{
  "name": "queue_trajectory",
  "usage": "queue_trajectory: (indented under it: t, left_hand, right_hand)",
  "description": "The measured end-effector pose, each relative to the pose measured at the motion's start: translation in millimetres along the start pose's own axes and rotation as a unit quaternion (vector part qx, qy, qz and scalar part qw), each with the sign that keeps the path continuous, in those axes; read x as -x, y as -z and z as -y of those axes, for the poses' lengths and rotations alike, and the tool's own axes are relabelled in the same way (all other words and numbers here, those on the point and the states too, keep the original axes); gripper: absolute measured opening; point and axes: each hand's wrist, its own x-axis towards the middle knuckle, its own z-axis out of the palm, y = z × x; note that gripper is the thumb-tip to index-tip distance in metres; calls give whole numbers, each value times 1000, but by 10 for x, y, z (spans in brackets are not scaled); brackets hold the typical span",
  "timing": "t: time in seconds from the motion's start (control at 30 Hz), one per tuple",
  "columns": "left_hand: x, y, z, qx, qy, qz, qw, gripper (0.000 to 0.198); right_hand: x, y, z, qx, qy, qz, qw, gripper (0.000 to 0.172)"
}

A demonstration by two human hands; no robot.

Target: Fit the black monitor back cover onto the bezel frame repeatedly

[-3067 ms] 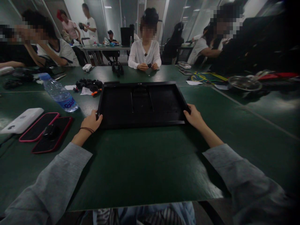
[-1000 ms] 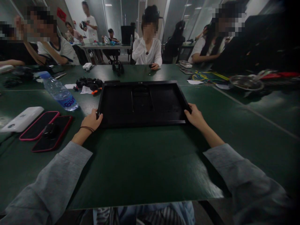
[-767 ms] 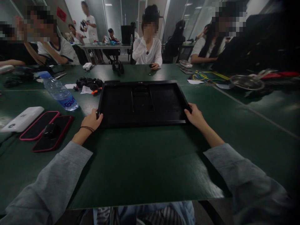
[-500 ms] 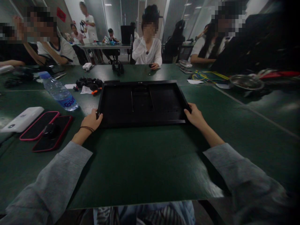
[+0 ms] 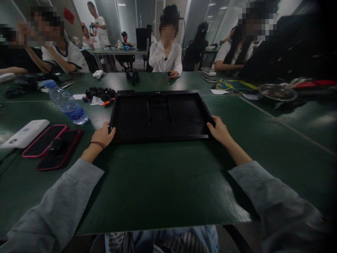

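— Where's the tray [image 5: 160, 116]?
— Centre of the frame, flat on the worktop [image 5: 158, 182], hollow side up. Its long axis runs left to right in front of me.
— And your hands?
— I have the left hand [image 5: 101, 137] clamped on the near left corner and the right hand [image 5: 219, 130] on the near right corner, fingers curled over the rim. A bottle [image 5: 67, 105] sits mid-left, well apart.

The black panel [image 5: 160, 116] lies flat on the green counter [image 5: 163, 175], hollow side up (a low raised rim all round, a rectangular recess at its middle). Its long edge faces the person, whose left hand [image 5: 101, 137] and right hand [image 5: 219, 131] grip the near corners.
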Motion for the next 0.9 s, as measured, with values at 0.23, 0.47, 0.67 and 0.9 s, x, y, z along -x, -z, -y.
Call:
queue_trajectory:
  t: [0.23, 0.47, 0.67, 0.9]
  left_hand:
    - [-16, -13, 6, -4, 4, 3, 1000, 61]
    - [-11, -7, 1, -6, 4, 1, 1000, 62]
    - [1, -3, -11, -11, 4, -1, 1000, 61]
    - [-12, -10, 8, -7, 1, -1, 1000, 61]
  right_hand:
    - [10, 2, 21, -11, 4, -7, 1000, 53]
    - [11, 8, 46, -4, 2, -2, 1000, 53]
    - [23, 8, 60, -2, -1, -6, 1000, 52]
    - [28, 21, 76, 0, -10, 1, 1000, 54]
